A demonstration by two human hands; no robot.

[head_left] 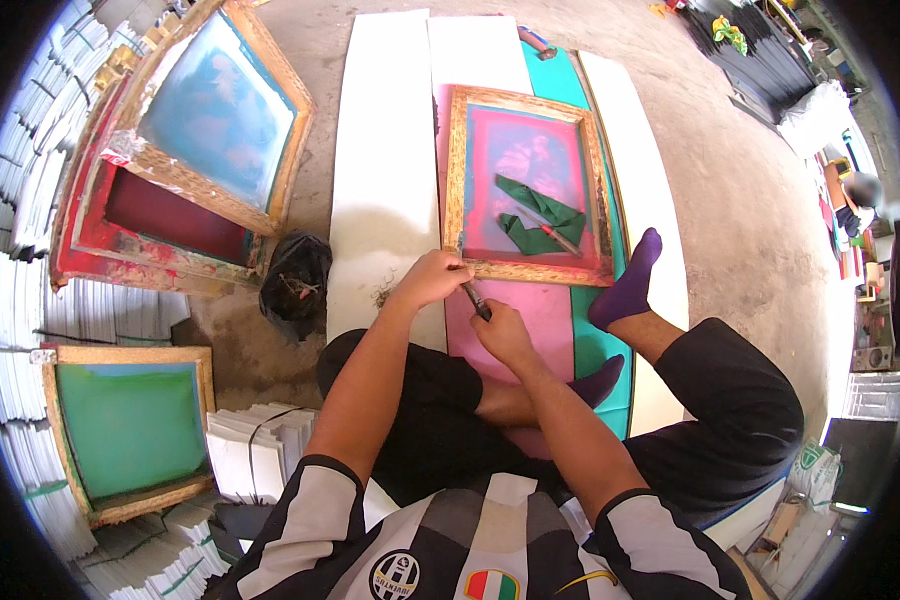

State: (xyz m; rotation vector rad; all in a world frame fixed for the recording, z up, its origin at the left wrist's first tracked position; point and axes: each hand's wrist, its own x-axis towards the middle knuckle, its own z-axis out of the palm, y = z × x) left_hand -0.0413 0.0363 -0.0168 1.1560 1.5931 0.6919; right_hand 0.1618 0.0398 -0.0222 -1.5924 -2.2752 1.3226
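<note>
Bright, diffuse light is noted, with one white board (385, 120) nearly washed out and the periphery bowed and blackened.

The person wears a short-sleeved jersey in black, white and dark grey bands (440, 530), its white-panelled left sleeve (308, 525) and white-panelled right sleeve (660, 540) both edged with black cuffs. Across the chest sit an oval black-and-white crest (397, 577), a red-bordered shield badge striped green, white and red (491, 585), and a thin curved yellow mark (592, 577). Below are loose black cropped trousers (735, 405) and plain purple ankle-high socks (638, 270), while the left hand (432, 281) and right hand (504, 332) are bare.
</note>
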